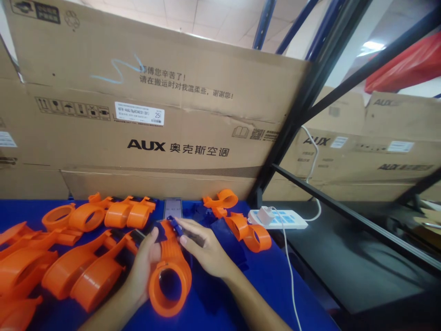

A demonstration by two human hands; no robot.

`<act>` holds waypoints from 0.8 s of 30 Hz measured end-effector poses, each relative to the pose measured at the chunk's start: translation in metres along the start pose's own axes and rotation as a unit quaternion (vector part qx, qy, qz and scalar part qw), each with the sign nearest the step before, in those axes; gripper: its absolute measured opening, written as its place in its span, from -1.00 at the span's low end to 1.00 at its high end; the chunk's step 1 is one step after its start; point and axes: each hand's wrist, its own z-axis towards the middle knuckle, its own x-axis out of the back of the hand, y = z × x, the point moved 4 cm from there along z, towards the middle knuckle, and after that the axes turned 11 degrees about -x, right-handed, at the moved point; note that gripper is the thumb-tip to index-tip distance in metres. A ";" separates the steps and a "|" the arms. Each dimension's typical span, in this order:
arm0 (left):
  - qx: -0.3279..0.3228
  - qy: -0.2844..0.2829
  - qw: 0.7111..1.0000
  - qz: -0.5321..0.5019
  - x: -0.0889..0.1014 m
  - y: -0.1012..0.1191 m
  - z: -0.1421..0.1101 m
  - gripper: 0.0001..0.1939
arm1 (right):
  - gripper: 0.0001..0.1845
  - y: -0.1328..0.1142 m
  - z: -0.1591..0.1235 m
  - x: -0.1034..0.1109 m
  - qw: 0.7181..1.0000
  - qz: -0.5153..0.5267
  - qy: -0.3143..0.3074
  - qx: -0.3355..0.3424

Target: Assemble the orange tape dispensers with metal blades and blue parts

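Note:
An orange plastic tape dispenser (175,255) stands in front of me over the blue table, its ring end toward me. My left hand (146,259) is closed around its left side, near the narrow far end. With thumb and fingers, my right hand (203,243) pinches a small dark blue plastic piece (176,226) against that far end. Whether the piece is seated there is hidden by the fingers. Several more orange dispensers (98,280) lie to the left, some with dark parts at their ends. Dark blue pieces (227,236) are heaped just right of my right hand.
A phone (172,208) lies at the back of the blue table (275,294). More orange dispensers (257,237) sit at the right, near a white power strip (277,219) with a hanging cable (291,271). Behind stands a large cardboard box (193,124), beside a black metal frame (280,147).

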 end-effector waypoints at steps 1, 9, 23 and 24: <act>-0.011 0.005 1.000 0.002 -0.001 0.000 0.000 -0.41 | -0.57 0.000 0.000 0.002 1.000 0.001 0.015 0.002; -0.103 0.082 0.991 0.027 0.007 0.012 0.012 -0.48 | -0.68 -0.002 0.000 0.030 0.992 0.004 0.123 0.031; -0.189 0.053 0.973 0.122 0.015 0.008 0.013 -0.61 | -0.75 -0.013 0.000 0.026 0.989 -0.086 0.104 0.065; -0.188 0.047 0.973 0.128 0.014 0.008 0.012 -0.60 | -0.75 -0.013 0.000 0.026 0.989 -0.085 0.102 0.065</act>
